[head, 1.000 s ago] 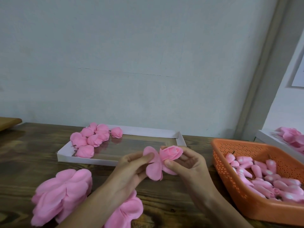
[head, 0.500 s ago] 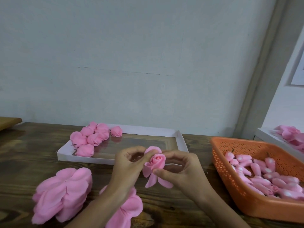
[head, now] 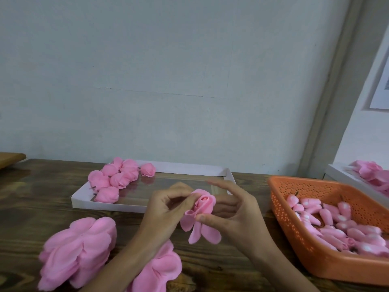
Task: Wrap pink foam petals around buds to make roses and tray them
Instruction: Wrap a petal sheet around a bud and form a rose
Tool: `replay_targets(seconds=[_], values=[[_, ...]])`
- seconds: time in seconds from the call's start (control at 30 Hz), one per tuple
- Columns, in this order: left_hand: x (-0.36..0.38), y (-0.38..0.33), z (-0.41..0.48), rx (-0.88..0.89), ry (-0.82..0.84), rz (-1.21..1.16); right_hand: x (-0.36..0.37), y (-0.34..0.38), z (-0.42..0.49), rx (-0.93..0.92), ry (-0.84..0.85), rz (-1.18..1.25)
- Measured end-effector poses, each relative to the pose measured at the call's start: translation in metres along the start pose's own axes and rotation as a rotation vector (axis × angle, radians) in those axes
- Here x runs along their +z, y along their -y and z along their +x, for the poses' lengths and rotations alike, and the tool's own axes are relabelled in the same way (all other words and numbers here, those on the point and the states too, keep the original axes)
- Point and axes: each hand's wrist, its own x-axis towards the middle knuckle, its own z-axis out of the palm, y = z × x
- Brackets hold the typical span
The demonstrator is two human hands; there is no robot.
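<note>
1. A shallow white tray [head: 105, 204] lies toward the back of the tabletop [head: 37, 199], and finished roses [head: 114, 179] cluster at its left end.
2. At the right, a perforated orange basket [head: 315, 260] holds a heap of pink buds [head: 336, 224], several with pale tips.
3. A second white tray [head: 336, 172], cut off by the right edge, carries more pink blooms [head: 370, 171].
4. The half-wrapped rose [head: 204, 204] is held above the tabletop, in front of the first tray's right half. Loose petals hang below it.
5. The left grip [head: 166, 209] pinches a curled petal at the rose's left side. The right grip [head: 237, 211] pinches the rose's base, thumb in front, index finger stretched out above.
6. Two petal stacks lie near the front edge: the larger stack [head: 77, 251] at the left and the smaller stack [head: 162, 268], partly covered by the left forearm.
7. The hands hide part of the first tray's front wall.
</note>
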Motion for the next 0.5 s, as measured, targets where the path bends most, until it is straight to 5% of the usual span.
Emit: replay_targets(seconds=[0.3,0.5], values=[[0.002,0.008,0.005,-0.377,0.018,-0.356,-0.012,-0.006,0.005,0.013,-0.038,0.196],[0.003,0.017,0.000,-0.500,-0.163,-0.452,-0.018,-0.010,0.003,0.022,0.083,0.233]])
